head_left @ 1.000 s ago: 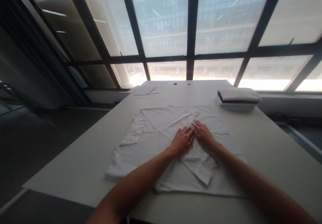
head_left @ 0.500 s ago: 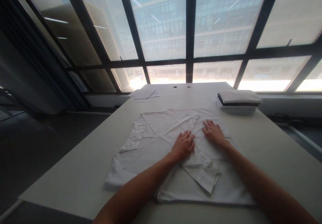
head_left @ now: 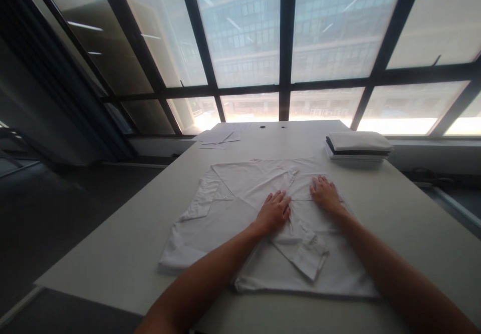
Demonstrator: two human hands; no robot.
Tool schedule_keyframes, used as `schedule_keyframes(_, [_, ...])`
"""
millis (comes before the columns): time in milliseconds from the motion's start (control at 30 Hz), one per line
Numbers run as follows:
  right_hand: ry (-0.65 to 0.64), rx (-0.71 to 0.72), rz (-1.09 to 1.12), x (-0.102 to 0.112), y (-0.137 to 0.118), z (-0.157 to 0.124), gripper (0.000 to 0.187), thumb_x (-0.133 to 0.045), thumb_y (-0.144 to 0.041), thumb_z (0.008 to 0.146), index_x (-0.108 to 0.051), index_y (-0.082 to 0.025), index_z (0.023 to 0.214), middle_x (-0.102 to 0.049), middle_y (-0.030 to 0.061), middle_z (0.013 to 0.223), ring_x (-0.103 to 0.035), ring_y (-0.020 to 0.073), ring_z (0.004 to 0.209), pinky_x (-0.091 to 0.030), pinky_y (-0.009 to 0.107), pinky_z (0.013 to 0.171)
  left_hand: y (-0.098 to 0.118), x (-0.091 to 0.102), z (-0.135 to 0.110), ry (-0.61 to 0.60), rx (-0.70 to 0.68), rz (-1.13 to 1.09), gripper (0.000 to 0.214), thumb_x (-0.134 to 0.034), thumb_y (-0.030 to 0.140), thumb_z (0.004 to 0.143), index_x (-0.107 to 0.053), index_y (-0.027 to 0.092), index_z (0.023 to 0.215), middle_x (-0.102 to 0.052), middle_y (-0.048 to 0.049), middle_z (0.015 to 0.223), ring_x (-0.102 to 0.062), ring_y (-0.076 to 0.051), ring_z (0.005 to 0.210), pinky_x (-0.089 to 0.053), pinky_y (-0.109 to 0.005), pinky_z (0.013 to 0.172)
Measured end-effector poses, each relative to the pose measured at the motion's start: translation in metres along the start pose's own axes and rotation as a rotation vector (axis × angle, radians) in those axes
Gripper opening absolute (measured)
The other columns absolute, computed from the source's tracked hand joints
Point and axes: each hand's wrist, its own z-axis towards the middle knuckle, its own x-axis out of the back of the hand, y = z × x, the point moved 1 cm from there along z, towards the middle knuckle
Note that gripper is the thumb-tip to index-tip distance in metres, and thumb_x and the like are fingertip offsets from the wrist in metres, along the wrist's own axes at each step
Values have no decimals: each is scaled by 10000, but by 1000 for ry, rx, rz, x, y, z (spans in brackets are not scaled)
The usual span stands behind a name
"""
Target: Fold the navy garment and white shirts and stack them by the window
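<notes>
A white shirt [head_left: 221,231] lies spread on the table in front of me, its body partly folded over and wrinkled. One sleeve rests at its left side, and another crosses its lower middle with the cuff toward me. My left hand [head_left: 273,211] lies flat on the shirt near its centre, fingers stretched out. To the right of it, my right hand [head_left: 325,193] rests on the shirt's upper right part, palm down with the fingers a little bent. Neither hand grips the cloth visibly. My forearms cover parts of the shirt's lower edge.
The white table [head_left: 112,254] reaches toward large windows [head_left: 240,33]. At its far right sits a stack of folded cloth [head_left: 358,146], white with a dark layer. Sheets of paper [head_left: 218,137] lie at the far left. A dark curtain [head_left: 56,88] hangs at the left.
My right hand has slid a little to the right across the shirt, and its fingers have drawn in slightly. My left hand stays nearly in place.
</notes>
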Motion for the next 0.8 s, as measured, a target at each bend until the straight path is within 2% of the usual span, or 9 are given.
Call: schedule_keyframes(800, [-37,-13,18,-2,0,1,530,-358,-308,996,-489,-104,1467,-429,189,1564,-365,292,1448,-284,490,1152,2,3,-1,-13,2,-1,480,-420,343,1021,-475,228,1483,-367,-83,1616,-286,-238,1508,-203,-466,1242])
